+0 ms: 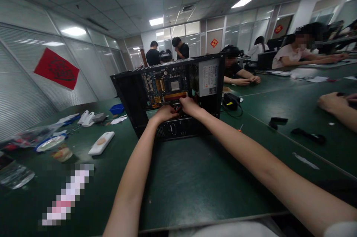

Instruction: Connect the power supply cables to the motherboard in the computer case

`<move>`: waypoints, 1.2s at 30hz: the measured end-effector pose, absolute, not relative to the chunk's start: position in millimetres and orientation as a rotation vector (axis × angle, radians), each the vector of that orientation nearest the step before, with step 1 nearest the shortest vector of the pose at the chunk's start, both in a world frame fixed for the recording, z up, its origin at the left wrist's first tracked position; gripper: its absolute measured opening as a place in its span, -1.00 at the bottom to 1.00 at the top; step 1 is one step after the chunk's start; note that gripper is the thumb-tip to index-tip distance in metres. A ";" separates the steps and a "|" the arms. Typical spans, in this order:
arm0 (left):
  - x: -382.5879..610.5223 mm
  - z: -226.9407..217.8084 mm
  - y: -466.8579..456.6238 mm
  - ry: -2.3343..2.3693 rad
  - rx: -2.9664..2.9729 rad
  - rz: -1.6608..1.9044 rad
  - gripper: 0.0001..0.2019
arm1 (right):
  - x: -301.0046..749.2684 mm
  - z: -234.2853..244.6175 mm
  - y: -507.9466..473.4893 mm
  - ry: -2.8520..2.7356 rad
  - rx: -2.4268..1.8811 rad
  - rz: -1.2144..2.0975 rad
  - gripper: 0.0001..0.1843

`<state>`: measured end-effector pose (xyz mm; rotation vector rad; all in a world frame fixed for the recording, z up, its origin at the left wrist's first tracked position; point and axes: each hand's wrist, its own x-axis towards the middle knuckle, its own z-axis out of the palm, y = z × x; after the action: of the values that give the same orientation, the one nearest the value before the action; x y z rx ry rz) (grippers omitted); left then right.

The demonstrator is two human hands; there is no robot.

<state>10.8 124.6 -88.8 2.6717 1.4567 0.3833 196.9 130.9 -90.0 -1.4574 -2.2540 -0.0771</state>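
An open black computer case (131, 95) stands on the green table (195, 181), its side off, showing the motherboard (164, 86) and a grey power supply (208, 77). Both my arms stretch out to it. My left hand (165, 112) is at the lower edge of the board, its fingers curled over the rim into the case. My right hand (189, 105) is beside it, fingers bent down onto a bundle of red and dark wires at the bottom of the case. What the fingertips pinch is hidden.
On the left lie a white flat device (101, 143), a plate (50, 143), plastic bags, white pieces and a blue tray (116, 109). On the right lie black parts (278, 121) and another person's hand (333, 101). Several people sit or stand behind the case.
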 end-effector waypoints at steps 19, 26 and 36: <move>13.0 -88.3 121.5 1.515 2.638 0.405 -0.59 | 194.6 -87.6 134.1 -2.237 -1.421 -0.030 -0.70; 12.0 -87.5 120.0 1.546 2.629 0.417 -0.58 | 193.4 -93.4 145.4 -2.213 -1.416 -0.036 -0.71; 12.1 -81.4 115.0 1.902 2.578 0.776 -0.61 | 194.5 -91.9 147.2 -2.277 -1.396 -0.099 -0.69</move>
<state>12.1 115.0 -81.4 2.5784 1.9024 0.7758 194.5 147.2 -91.9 -1.3955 -2.2773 -0.0988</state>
